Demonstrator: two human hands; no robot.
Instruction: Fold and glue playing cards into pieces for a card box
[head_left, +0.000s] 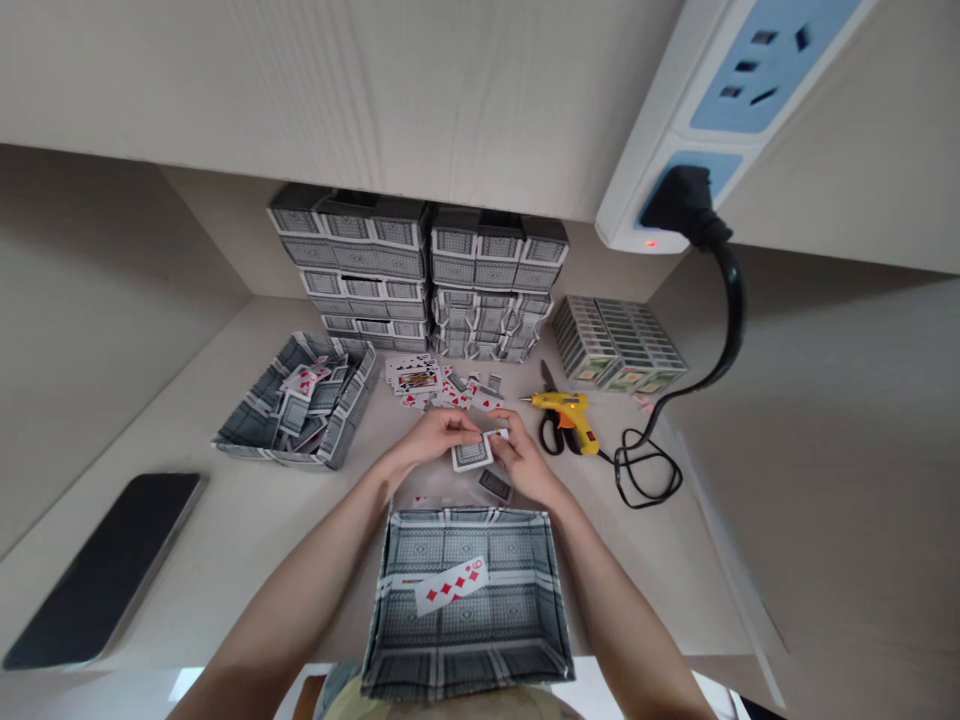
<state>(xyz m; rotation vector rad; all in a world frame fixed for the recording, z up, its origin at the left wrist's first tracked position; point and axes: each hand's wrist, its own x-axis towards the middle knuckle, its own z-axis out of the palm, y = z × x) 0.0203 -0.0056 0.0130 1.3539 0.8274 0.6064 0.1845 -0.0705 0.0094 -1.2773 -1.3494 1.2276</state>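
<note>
Between my two hands is a playing card point(471, 456), its patterned grey back facing up. My left hand point(439, 437) pinches its left side, with the fingers closed on the upper edge. At the card's right end my right hand point(523, 462) grips it between thumb and fingers, where a white part shows. A small dark-backed card piece point(495, 486) lies on the table just below. Closest to my body stands an open box built of playing cards point(442, 660), with a strip of a diamonds card point(450, 586) inside it.
A yellow glue gun point(574, 420) and black-handled scissors point(553, 436) lie to the right. Loose cards point(416, 376) are spread behind my hands. Stacked card boxes point(367, 260) stand at the back. Left are a card tray point(349, 410) with pieces and a black phone point(105, 570).
</note>
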